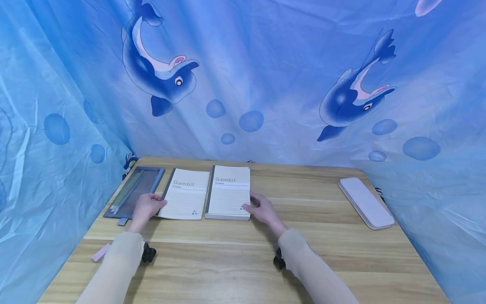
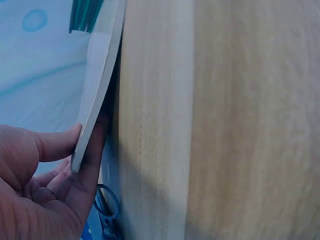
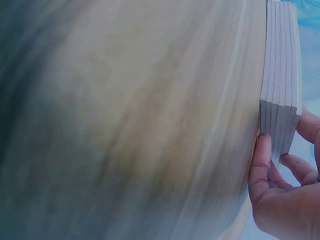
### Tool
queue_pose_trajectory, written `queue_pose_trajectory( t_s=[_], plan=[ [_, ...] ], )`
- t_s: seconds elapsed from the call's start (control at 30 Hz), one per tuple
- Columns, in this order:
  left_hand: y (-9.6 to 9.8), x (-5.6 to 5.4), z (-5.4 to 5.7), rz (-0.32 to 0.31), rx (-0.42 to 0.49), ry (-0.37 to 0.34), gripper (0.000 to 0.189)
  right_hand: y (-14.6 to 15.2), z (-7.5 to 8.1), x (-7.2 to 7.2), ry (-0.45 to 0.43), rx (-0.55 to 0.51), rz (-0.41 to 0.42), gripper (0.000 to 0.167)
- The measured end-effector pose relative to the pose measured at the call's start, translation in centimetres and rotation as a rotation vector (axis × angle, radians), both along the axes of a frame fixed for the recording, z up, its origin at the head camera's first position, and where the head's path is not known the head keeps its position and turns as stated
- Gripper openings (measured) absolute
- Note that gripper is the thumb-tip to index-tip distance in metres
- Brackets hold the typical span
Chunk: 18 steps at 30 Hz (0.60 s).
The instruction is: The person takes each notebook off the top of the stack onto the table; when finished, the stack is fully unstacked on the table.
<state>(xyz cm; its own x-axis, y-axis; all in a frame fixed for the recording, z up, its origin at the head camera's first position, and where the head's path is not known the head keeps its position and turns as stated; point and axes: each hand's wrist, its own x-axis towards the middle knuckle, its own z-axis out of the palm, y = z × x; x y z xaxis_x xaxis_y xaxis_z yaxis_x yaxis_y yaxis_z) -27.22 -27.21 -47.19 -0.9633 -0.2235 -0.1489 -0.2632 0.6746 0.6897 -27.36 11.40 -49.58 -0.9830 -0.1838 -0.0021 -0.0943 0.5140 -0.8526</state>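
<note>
A single white "Gambit" notebook (image 1: 187,196) with a dark spine lies at the left of the table's middle. My left hand (image 1: 146,207) pinches its lower left corner between thumb and fingers, and the left wrist view shows that edge of the notebook (image 2: 97,102) lifted a little off the table. Just to the right sits a stack of several such notebooks (image 1: 229,196), its layered edges visible in the right wrist view. At the stack's lower right corner, my right hand (image 1: 265,211) grips it, thumb over the top cover and fingers against the side.
A dark mesh pencil pouch (image 1: 152,185) with pencils lies left of the single notebook. A small pink block (image 1: 101,252) is beside my left forearm. At the right end of the wooden table (image 1: 303,194) rests a white pencil case (image 1: 366,202). Blue dolphin-print curtains surround the table.
</note>
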Motion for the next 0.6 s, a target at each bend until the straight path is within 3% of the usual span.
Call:
queue_pose_trajectory(
  t_s=[0.27,0.6],
  plan=[
    [0.8,0.1,0.2,-0.023,-0.108,0.067,0.031,0.0,0.1,-0.1,0.000,0.000,-0.005,0.064],
    [1.7,0.6,0.6,-0.027,-0.231,0.095,0.024,0.0,-0.2,0.0,-0.001,0.002,-0.006,0.064]
  ],
)
